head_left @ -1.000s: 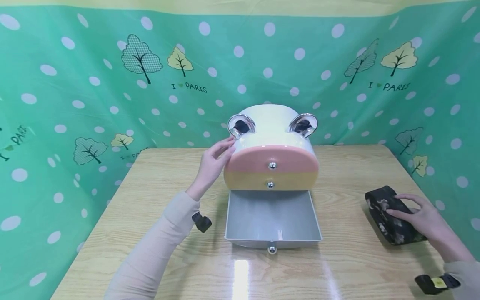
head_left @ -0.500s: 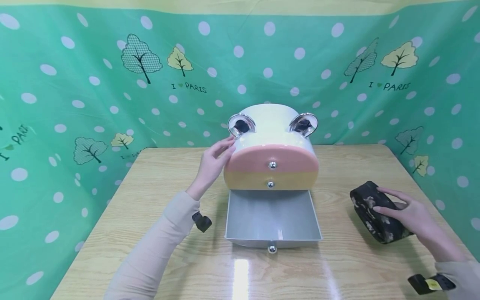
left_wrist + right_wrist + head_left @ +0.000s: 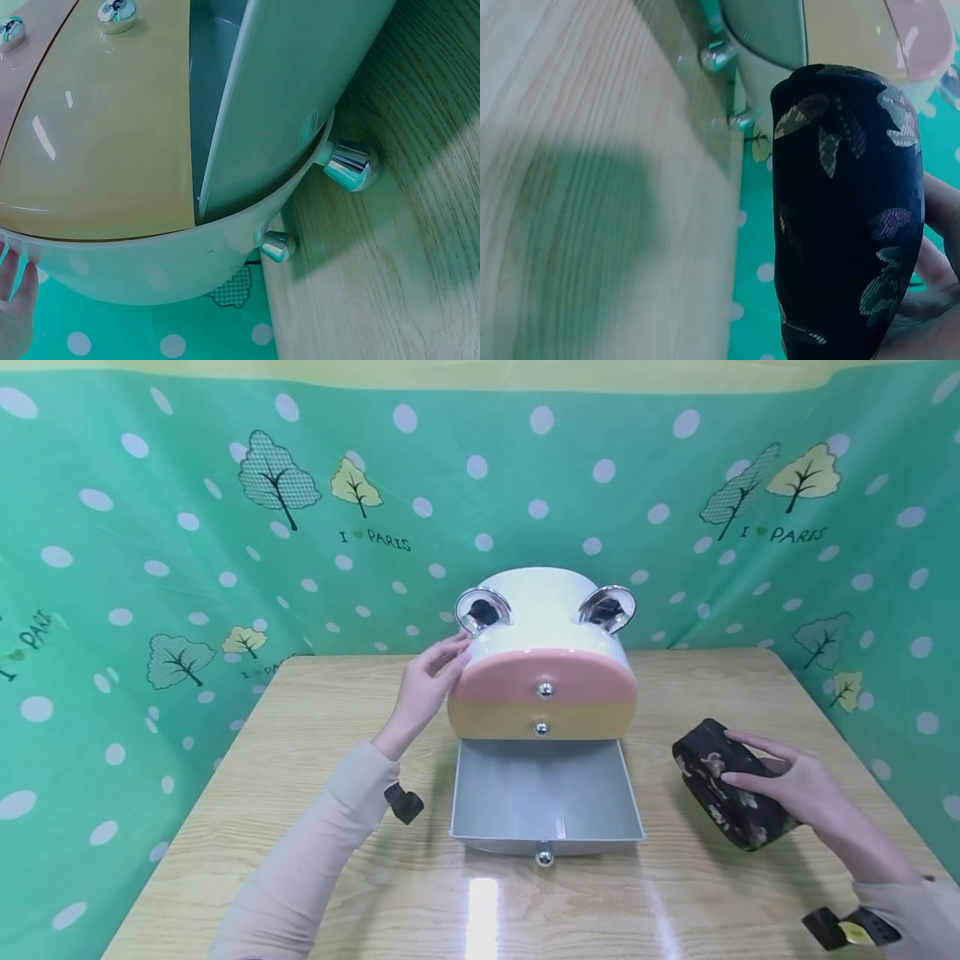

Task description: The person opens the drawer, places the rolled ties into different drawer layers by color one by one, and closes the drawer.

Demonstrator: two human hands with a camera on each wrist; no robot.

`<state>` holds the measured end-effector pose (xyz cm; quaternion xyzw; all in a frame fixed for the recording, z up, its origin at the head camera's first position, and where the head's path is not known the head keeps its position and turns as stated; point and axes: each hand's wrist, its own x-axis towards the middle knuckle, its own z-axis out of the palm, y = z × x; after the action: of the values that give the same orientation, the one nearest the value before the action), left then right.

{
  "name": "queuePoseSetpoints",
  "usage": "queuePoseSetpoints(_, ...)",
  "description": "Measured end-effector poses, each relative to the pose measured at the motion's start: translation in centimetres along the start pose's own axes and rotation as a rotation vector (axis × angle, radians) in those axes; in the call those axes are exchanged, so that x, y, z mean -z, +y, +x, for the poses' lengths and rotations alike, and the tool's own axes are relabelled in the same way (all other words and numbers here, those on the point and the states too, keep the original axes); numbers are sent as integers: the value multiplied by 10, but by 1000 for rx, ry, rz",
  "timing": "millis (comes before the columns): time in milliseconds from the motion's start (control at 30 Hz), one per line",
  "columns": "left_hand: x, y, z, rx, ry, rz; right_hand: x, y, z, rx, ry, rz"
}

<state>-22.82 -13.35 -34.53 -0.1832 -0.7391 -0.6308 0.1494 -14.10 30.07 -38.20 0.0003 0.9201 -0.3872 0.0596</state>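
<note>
A small cow-faced drawer cabinet [image 3: 543, 610] stands in the middle of the table, white on top with silver-rimmed eyes. Its pink and yellow drawers are closed, while the grey bottom drawer [image 3: 546, 789] is pulled out with nothing inside. My left hand [image 3: 423, 693] rests its fingertips on the cabinet's left side; those fingers [image 3: 26, 289] lie against the shell in the left wrist view. At the right, my right hand [image 3: 802, 785] grips a black floral pouch [image 3: 723, 785] between thumb and fingers. In the right wrist view, the pouch [image 3: 847, 217] is held above the table, its shadow apart from it.
Silver ball knobs project from the drawers, the bottom one [image 3: 545, 857] reaching farthest forward. Small silver feet [image 3: 279, 246] show on the cabinet in the left wrist view. A green dotted cloth [image 3: 517, 518] hangs behind and beside the wooden table [image 3: 322, 710].
My right hand has carried the pouch leftward, closer to the open drawer. The left hand keeps its place on the cabinet's side.
</note>
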Motion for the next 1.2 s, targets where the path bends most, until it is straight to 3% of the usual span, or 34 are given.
queuePoseSetpoints(700, 1, 3, -3, 18, 0, 7, -15, -46, -12, 43, -56, 25)
queuePoseSetpoints(1200, 7, 4, -15, -15, -12, 1, -40, -77, -26, 118, -77, 29)
